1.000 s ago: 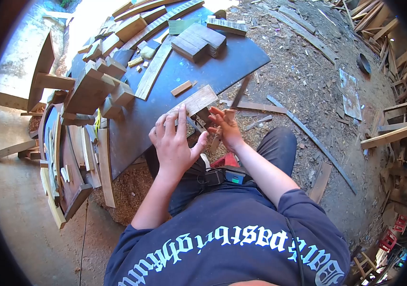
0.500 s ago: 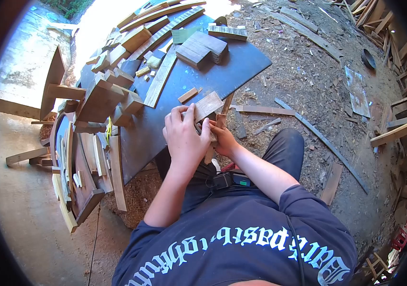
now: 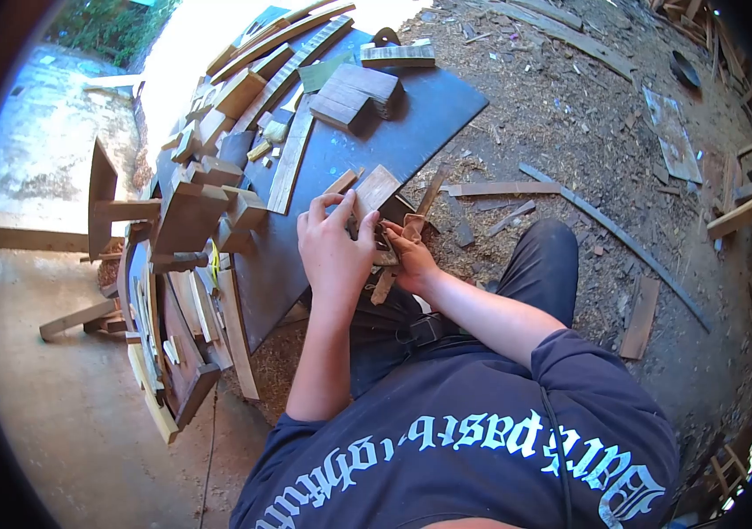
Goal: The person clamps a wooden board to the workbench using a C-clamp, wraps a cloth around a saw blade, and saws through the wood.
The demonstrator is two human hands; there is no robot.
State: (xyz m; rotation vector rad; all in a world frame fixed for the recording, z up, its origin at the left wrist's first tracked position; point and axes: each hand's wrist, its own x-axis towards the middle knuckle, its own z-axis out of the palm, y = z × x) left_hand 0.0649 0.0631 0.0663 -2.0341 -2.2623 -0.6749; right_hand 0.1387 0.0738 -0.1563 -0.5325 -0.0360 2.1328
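A small wooden block (image 3: 377,189) with a pale, flat face is held at the edge of the dark table. My left hand (image 3: 332,240) grips it with fingers and thumb from the near left side. On its right, my right hand (image 3: 413,261) is closed round a brown folded strip (image 3: 413,227), whose material I cannot make out. The two hands nearly meet, and their fingers hide the block's lower part. Another brown strip end (image 3: 383,286) hangs below them. A short wooden stick (image 3: 341,182) lies just beyond my left fingers.
On the dark table (image 3: 433,110) lie a notched wooden block (image 3: 357,95), a long slat (image 3: 291,167) and several stacked wood pieces. More offcuts (image 3: 186,353) lean at the left. Planks and a long grey strip (image 3: 623,238) lie on the chip-covered ground.
The block has turned to a steeper angle in my hands. My left fingers have shifted along its side. The whole view has swung slightly as the head moved.
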